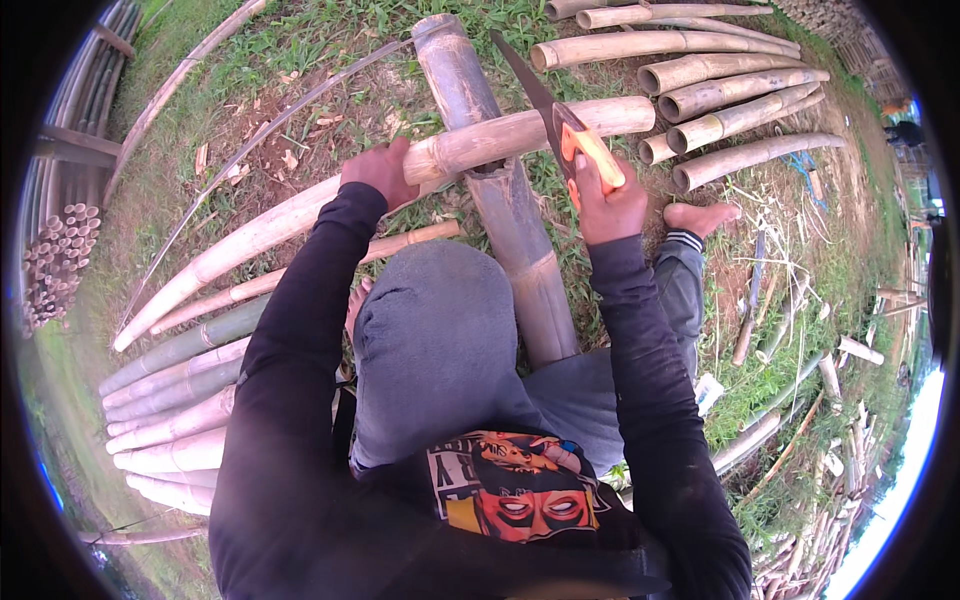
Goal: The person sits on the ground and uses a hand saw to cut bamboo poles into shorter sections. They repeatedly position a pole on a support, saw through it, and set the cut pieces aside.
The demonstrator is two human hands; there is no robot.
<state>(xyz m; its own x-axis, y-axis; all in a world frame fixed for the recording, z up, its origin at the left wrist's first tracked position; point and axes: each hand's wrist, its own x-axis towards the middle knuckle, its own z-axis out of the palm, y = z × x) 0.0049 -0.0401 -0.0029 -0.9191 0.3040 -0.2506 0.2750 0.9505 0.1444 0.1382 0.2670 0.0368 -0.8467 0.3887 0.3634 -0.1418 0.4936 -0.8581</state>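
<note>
A long bamboo pole (270,225) lies across a thicker grey bamboo log (527,255), which has a notch cut in it under the pole. My left hand (382,172) is wrapped round the pole, left of the log. In my right hand (612,205) is a handsaw (535,85) with an orange handle, fingers closed on the grip. Its dark blade points away and up to the left, resting against or just beside the pole, right of the log; whether it has cut in cannot be made out.
Cut bamboo poles (720,68) lie in a row at the far right. More poles (180,385) lie at the left, near a stacked bundle (62,260). A long thin strip (290,115) curves over the grass. Bamboo scraps (800,270) litter the ground at right, beside my bare foot.
</note>
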